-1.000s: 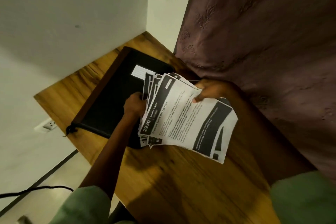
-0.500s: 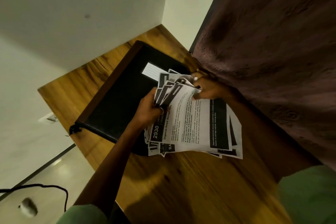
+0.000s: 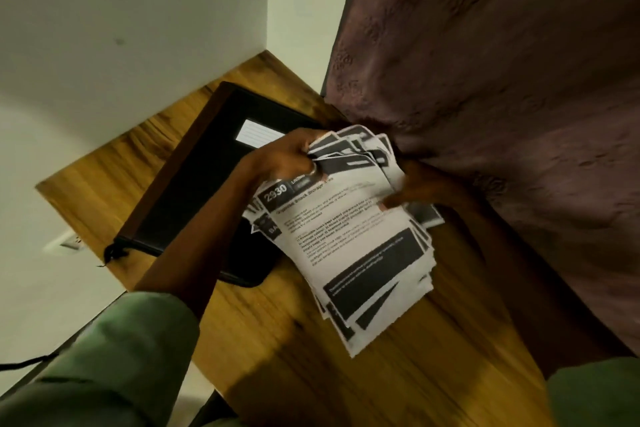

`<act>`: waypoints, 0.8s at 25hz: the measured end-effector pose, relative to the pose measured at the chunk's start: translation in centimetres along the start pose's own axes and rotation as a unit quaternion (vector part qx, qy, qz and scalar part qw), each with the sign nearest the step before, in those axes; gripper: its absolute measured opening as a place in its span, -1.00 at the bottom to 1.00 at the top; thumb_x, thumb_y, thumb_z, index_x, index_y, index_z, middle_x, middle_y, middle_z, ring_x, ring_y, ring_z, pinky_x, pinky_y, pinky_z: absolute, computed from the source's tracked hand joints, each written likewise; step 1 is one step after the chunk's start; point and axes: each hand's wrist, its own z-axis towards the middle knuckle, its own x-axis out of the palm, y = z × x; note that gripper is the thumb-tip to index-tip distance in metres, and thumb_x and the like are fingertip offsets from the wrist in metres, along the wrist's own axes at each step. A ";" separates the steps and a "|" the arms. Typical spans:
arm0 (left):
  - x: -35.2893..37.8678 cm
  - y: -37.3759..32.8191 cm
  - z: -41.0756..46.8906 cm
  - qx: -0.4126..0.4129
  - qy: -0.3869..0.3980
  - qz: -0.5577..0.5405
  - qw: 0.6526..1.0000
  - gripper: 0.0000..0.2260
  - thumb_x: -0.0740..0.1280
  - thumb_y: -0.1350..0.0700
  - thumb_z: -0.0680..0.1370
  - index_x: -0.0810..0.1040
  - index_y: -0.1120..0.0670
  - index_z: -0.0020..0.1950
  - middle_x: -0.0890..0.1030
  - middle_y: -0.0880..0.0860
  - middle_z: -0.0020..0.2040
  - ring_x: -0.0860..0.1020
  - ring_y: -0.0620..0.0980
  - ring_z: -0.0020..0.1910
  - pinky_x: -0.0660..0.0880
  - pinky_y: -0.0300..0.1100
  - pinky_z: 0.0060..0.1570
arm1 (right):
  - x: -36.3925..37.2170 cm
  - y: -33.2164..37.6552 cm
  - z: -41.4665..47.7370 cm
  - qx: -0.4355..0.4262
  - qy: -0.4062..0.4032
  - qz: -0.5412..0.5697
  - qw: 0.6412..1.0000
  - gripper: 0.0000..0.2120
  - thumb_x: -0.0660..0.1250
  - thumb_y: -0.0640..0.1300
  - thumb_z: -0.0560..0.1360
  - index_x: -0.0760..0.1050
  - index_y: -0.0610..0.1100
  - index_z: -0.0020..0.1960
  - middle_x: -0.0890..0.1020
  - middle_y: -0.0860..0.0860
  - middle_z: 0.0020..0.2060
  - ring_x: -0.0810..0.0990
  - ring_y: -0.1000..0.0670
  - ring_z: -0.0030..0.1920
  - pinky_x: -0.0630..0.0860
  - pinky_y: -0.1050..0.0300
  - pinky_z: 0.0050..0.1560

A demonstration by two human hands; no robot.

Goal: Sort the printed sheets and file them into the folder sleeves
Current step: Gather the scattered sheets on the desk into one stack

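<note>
— What's there, biggest first?

— One brown curtain [image 3: 502,114] hanging down the right side. One wooden tabletop [image 3: 311,367]. On it lies one black folder [image 3: 194,204], closed and flat. Its long axis runs from the far corner toward the near left edge, and there is one white label [image 3: 258,135] on its cover.

— And the printed sheets?

— One fanned stack of printed sheets [image 3: 353,253]; I cannot count the pages. It sits between the two hands, over the folder's right end and the tabletop beside it. I cannot tell whether it touches either. Its long axis slants from upper left to lower right, with the "2930" header end toward the folder.

— The hands?

— Two. The left hand [image 3: 284,159] has its fingers curled round the stack's far edge, with one ring [image 3: 312,170] on a finger. The right hand [image 3: 412,187] pinches the right edge, thumb on the top page.
</note>
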 end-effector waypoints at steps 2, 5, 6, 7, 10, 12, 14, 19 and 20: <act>1.9 -1.0 3.0 0.014 0.054 0.132 0.990 -0.56 0.47 0.39 0.41 0.57 0.13 0.26 0.69 0.02 0.11 0.65 -0.15 0.03 0.53 -0.34 -0.02 | 1.9 -3.4 -3.0 0.042 -0.045 0.026 0.998 -0.05 0.63 -0.10 0.28 0.20 -0.02 0.53 0.36 0.13 0.29 0.33 0.12 0.28 0.33 0.14 0.28; 4.9 -1.2 7.6 -0.013 0.049 0.326 0.944 -0.55 0.47 0.15 0.49 0.51 0.04 0.37 0.57 0.01 0.28 0.53 -0.07 0.21 0.47 -0.16 0.21 | 4.7 -7.8 -6.4 0.062 -0.082 0.120 0.988 -0.04 0.67 -0.04 0.21 0.26 0.06 0.49 0.42 0.12 0.39 0.40 0.03 0.38 0.36 -0.07 0.41; 5.7 -1.1 8.2 -0.044 0.029 0.353 0.934 -0.59 0.42 0.12 0.52 0.51 0.02 0.38 0.55 0.03 0.32 0.51 0.01 0.28 0.45 -0.07 0.27 | 5.7 -8.7 -7.4 0.083 -0.089 0.188 0.975 -0.13 0.64 -0.17 0.26 0.31 0.01 0.46 0.46 0.06 0.36 0.43 0.00 0.36 0.40 -0.10 0.38; 6.5 -1.0 8.1 -0.050 -0.007 0.365 0.930 -0.63 0.39 0.10 0.55 0.53 0.00 0.36 0.54 0.05 0.33 0.50 0.06 0.31 0.46 -0.02 0.27 | 6.6 -9.4 -8.7 0.112 -0.093 0.242 0.959 -0.22 0.59 -0.29 0.31 0.34 -0.06 0.44 0.47 0.04 0.33 0.43 -0.01 0.35 0.41 -0.08 0.37; 10.0 1.4 3.3 -0.037 -0.206 0.285 0.936 -0.70 0.37 0.13 0.57 0.50 0.08 0.31 0.57 0.07 0.17 0.58 0.05 0.11 0.48 -0.19 -0.04 | 10.4 -11.8 -12.0 0.217 -0.126 0.356 0.900 -0.48 0.52 -0.33 0.36 0.49 -0.08 0.26 0.52 0.04 0.19 0.51 -0.05 0.23 0.42 -0.05 0.25; 13.6 4.8 -1.7 -0.084 -0.224 0.216 0.947 -0.74 0.33 0.10 0.60 0.46 0.10 0.28 0.58 0.08 0.13 0.59 0.05 0.04 0.51 -0.20 -0.11 | 12.7 -13.0 -13.7 0.260 -0.143 0.448 0.844 -0.61 0.52 -0.33 0.34 0.53 -0.06 0.09 0.61 -0.03 0.12 0.59 -0.06 0.04 0.50 -0.10 0.11; 16.5 7.6 -4.9 -0.152 -0.147 0.216 0.953 -0.67 0.28 -0.02 0.61 0.41 0.05 0.35 0.52 0.09 0.25 0.56 0.08 0.15 0.59 -0.04 0.03 | 14.6 -13.7 -14.7 0.263 -0.158 0.504 0.807 -0.62 0.53 -0.31 0.33 0.55 -0.10 0.09 0.67 -0.09 0.07 0.65 -0.10 0.00 0.58 -0.15 -0.02; 19.7 7.4 -3.2 -0.217 -0.137 0.269 0.928 -0.44 0.31 -0.13 0.60 0.28 0.12 0.49 0.38 0.19 0.39 0.46 0.20 0.30 0.54 0.09 0.21 | 17.8 -11.9 -14.8 0.237 -0.249 0.590 0.730 -0.72 0.50 -0.13 0.42 0.57 -0.11 0.11 0.68 -0.13 0.04 0.66 -0.14 0.01 0.55 -0.16 0.08; 20.2 7.2 -3.1 -0.216 -0.129 0.271 0.929 -0.43 0.31 -0.14 0.60 0.27 0.12 0.50 0.37 0.20 0.39 0.45 0.20 0.30 0.53 0.10 0.22 | 18.3 -11.3 -14.7 0.208 -0.235 0.633 0.708 -0.69 0.48 -0.13 0.42 0.57 -0.11 0.15 0.68 -0.14 0.06 0.66 -0.17 0.04 0.54 -0.20 0.13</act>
